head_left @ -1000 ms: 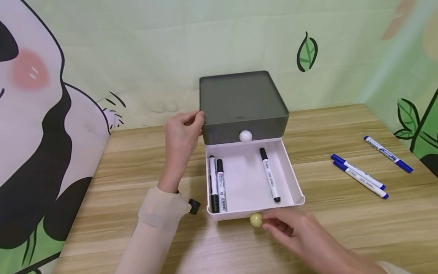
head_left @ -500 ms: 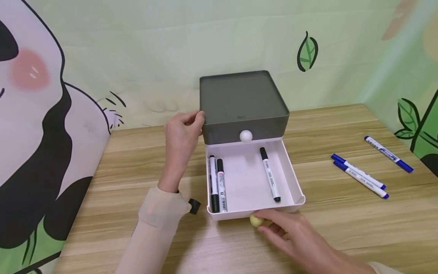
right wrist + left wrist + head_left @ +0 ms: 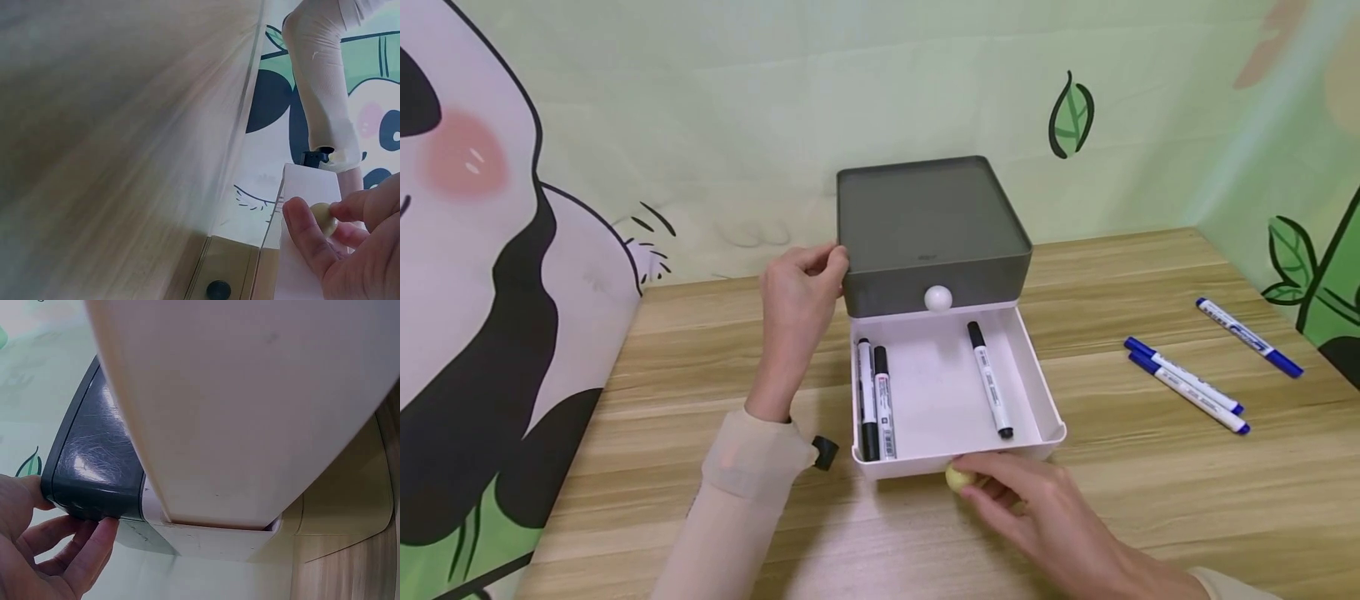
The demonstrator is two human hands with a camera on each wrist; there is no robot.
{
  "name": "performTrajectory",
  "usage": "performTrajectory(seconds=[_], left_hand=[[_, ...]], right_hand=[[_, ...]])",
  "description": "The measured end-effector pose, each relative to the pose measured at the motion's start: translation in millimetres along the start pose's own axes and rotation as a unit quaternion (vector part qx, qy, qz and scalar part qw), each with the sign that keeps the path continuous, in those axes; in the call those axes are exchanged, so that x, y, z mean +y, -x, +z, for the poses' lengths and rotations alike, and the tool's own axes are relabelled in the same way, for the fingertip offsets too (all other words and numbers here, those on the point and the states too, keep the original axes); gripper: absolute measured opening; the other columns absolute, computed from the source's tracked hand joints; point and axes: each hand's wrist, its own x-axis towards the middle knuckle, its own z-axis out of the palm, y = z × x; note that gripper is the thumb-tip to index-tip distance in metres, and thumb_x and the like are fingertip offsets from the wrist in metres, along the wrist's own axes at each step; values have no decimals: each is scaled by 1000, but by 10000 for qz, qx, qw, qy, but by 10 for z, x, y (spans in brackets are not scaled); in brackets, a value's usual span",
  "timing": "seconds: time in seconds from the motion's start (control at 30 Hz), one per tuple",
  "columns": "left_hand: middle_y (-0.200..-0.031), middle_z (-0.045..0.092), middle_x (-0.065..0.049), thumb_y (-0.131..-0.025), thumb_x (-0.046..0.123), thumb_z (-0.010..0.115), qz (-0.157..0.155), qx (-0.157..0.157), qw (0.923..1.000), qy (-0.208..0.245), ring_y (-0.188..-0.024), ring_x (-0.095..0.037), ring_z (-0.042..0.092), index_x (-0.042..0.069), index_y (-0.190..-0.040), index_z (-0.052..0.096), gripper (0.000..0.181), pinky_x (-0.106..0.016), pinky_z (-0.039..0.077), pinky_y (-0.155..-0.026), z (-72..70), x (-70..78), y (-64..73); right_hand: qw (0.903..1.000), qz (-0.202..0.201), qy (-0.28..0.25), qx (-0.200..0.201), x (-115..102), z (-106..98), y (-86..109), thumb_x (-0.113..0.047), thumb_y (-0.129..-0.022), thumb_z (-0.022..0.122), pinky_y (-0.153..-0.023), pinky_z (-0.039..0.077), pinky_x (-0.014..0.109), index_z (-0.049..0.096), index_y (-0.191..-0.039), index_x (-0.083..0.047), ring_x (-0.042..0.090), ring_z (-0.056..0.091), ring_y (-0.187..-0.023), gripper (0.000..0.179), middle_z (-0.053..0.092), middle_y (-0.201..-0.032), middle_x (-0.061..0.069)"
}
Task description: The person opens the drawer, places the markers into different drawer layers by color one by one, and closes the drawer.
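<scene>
A small drawer unit has a dark grey top tier (image 3: 932, 212) with a white round knob (image 3: 938, 298). Below it, a white drawer (image 3: 936, 400) is pulled out. Two black-capped markers (image 3: 876, 404) lie along its left wall, and another black-capped marker (image 3: 990, 379) lies toward the right. My left hand (image 3: 801, 292) grips the dark tier's front left corner; the left wrist view shows its fingers (image 3: 94, 553) against that tier. My right hand (image 3: 1037, 504) pinches the white drawer's pale yellow knob (image 3: 323, 219) between thumb and fingers.
Three blue-capped markers (image 3: 1187, 392) lie on the wooden table (image 3: 1150, 500) to the right. A beige lower tier (image 3: 234, 262) with a black knob (image 3: 219, 290) sits under the white drawer. Behind the unit hangs a printed cloth (image 3: 737, 125) with a panda at left.
My right fingers have shifted left and closed round the yellow knob. The white drawer's front appears very slightly nearer the dark tier. My left hand keeps its place.
</scene>
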Motion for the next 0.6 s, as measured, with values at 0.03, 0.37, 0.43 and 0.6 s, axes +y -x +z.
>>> performTrajectory(seconds=[0.03, 0.37, 0.43, 0.6], left_hand=[[-100, 74, -10, -97, 20, 67, 1, 3, 10000, -28, -70, -18, 72, 5, -114, 80, 27, -25, 58, -62, -3, 1, 0], [-100, 76, -10, -94, 21, 65, -111, -58, 9999, -61, -67, -17, 71, 6, -116, 80, 31, -25, 56, -62, -17, 10, -11], [-100, 76, -10, -93, 21, 65, -117, -59, 9999, -42, -66, -17, 72, 6, -115, 80, 31, -25, 56, -62, -21, 14, -16], [-101, 76, -11, -93, 21, 65, -143, -73, 9999, 12, -66, -18, 72, 5, -114, 80, 30, -24, 56, -62, -29, 17, -23]], right_hand=[[10000, 20, 14, 22, -5, -1, -8, 1, -90, 77, -66, 58, 19, 76, -115, -11, 1, 65, -81, 27, 74, -104, -3], [9997, 182, -66, 160, -22, -25, -168, 0, -92, 76, -63, 58, 20, 77, -113, -10, 3, 65, -76, 23, 74, -96, -5], [9997, 143, -57, 189, -16, -32, -205, 0, -92, 76, -63, 58, 21, 77, -113, -9, 3, 65, -76, 23, 74, -94, -5], [9995, 249, -13, 199, 15, -45, -310, 0, -91, 76, -62, 57, 22, 77, -113, -9, 3, 63, -74, 24, 73, -92, -6]])
